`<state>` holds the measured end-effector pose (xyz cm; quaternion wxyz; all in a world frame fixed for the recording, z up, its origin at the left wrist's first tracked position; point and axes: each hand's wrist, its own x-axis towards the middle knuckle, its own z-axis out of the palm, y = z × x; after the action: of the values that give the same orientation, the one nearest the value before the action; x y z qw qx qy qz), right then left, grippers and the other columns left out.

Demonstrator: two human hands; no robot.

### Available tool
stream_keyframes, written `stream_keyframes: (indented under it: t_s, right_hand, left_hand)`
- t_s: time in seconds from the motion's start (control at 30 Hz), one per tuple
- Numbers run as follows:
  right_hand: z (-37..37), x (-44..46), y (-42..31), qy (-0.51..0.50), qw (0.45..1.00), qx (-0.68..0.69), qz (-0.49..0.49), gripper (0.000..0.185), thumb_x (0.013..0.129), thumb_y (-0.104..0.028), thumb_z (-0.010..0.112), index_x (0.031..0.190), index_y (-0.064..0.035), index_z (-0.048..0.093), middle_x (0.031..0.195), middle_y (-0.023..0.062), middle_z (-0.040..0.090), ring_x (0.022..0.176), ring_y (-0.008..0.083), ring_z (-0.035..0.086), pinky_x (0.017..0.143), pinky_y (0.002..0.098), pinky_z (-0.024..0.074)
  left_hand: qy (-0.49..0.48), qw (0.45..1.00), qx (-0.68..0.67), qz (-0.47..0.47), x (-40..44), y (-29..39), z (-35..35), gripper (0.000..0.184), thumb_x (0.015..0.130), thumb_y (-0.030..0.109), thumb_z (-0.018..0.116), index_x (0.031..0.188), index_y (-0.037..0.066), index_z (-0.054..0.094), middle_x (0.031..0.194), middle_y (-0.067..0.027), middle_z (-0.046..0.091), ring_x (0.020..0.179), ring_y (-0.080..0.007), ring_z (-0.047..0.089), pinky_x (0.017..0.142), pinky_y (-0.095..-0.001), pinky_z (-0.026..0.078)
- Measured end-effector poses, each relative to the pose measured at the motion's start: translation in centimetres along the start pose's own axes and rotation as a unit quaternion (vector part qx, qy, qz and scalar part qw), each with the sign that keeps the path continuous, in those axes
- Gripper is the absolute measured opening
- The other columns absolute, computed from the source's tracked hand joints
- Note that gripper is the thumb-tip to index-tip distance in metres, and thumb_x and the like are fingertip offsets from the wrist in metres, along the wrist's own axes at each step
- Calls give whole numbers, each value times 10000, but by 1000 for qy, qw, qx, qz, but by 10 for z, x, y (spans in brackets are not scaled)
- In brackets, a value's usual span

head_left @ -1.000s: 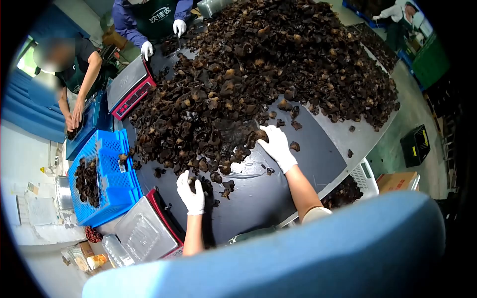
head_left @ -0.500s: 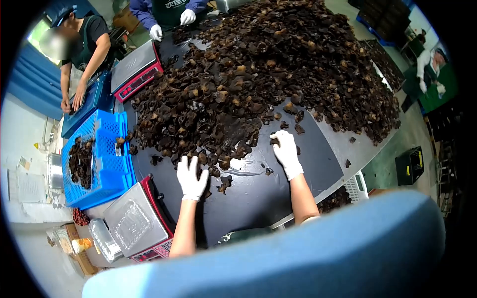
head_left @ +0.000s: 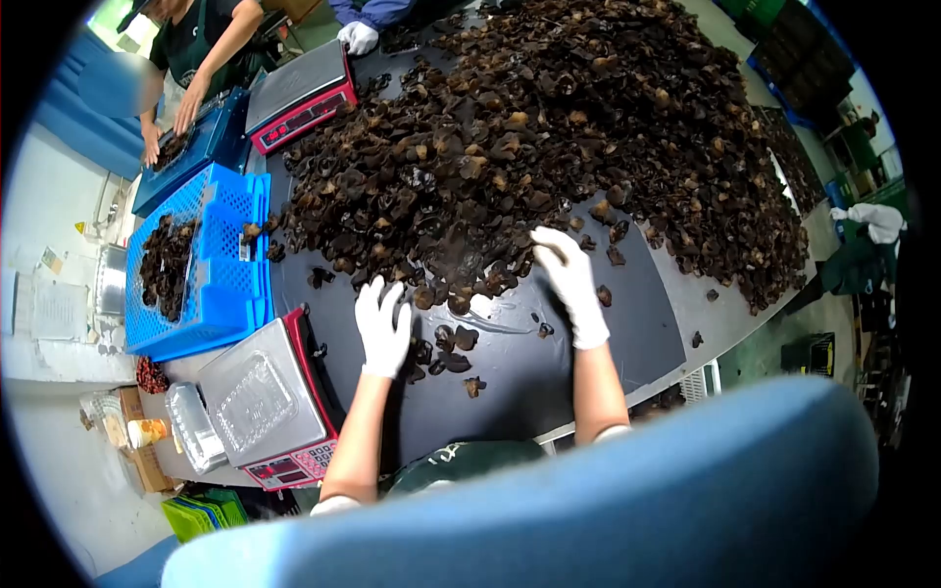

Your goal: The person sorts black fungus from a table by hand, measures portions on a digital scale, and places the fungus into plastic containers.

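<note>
A large heap of dark brown, wrinkled pieces, like dried fungus, covers much of the dark table. White-gloved, my left hand is at the near edge of the heap, fingers spread, with nothing seen in it. Several loose dark pieces lie just to its right. My right hand, also in a white glove, is at the heap's near right edge. Its fingers are apart and hold nothing that I can see. A bare wet patch of table shows between the hands.
Left of my left hand are a scale and a blue crate with dark pieces on it. Another scale stands farther back. A co-worker's bare hands and another's gloved hand are at the far left.
The view has shifted. Both hands, low over the table, are again at the heap's near edge, and more loose pieces lie beside my left hand.
</note>
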<state>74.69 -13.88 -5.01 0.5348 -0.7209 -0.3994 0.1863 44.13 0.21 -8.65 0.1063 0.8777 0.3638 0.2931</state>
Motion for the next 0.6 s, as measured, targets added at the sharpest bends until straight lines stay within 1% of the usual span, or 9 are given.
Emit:
stream_keyframes:
  t_s: [0.03,0.1,0.17,0.23,0.37,0.43,0.5,0.57,0.6]
  right_hand:
    - [25,8,7,27,987,-131,-85,544,863,-453,613,1280,-104,604,1305,172,575,1240,356,497,1025,495,386]
    - [66,11,-7,-30,957,-283,-55,628,811,-475,645,1337,-143,555,1425,199,456,1327,445,366,1078,606,281]
    - [104,-12,-11,-70,915,-379,-122,700,773,-497,662,1374,-172,510,1502,191,351,1357,492,284,1085,677,190]
    - [115,-44,-19,-101,919,-313,-219,679,757,-480,676,1340,-161,536,1460,181,398,1346,469,308,1086,684,182]
    - [93,-109,-24,-275,897,-238,-251,505,791,-401,698,1245,-197,608,1396,96,497,1327,441,344,1114,638,177]
    - [76,-130,-24,-267,907,-175,-274,428,779,-355,726,1168,-196,647,1323,58,558,1308,400,390,1115,607,209]
    - [50,-119,-41,-260,916,-187,-239,369,761,-295,725,1110,-188,667,1226,55,599,1220,369,470,1019,550,326]
    - [38,-117,-33,-144,953,-165,-208,363,742,-224,734,1094,-162,672,1160,61,626,1141,321,531,963,475,377]
    - [34,-115,-33,-118,964,-146,-190,345,730,-165,738,1067,-134,673,1041,65,657,1013,292,586,908,413,421]
  left_hand:
    - [-4,1000,13,-8,12,-6,8,450,868,279,652,1300,169,589,1462,-185,408,1314,-440,377,1075,-548,305]
    - [-85,992,88,-35,30,-2,15,500,870,402,627,1336,232,564,1508,-180,340,1357,-473,302,1094,-615,239]
    - [-172,979,107,-3,22,3,20,540,858,492,602,1347,270,552,1531,-167,302,1388,-495,225,1100,-667,173]
    - [-205,971,111,60,3,1,17,473,835,436,635,1260,229,620,1510,-146,346,1401,-466,227,1104,-660,186]
    - [-174,983,7,59,-56,-5,-13,313,797,277,695,1100,200,687,1409,-135,470,1317,-448,363,1092,-593,264]
    - [-156,987,5,41,-84,-7,-33,320,802,243,687,1117,189,688,1371,-165,496,1273,-430,419,1069,-556,309]
    - [-95,995,-37,-20,-113,-17,-40,306,811,177,681,1116,144,688,1342,-191,514,1242,-408,458,1060,-494,351]
    - [-68,990,-58,-108,-129,-13,-50,292,857,120,636,1146,90,668,1324,-225,516,1201,-397,498,1045,-455,385]
    - [-68,986,-65,-137,-136,-9,-53,306,865,119,627,1168,83,655,1324,-227,515,1201,-396,498,1047,-451,385]
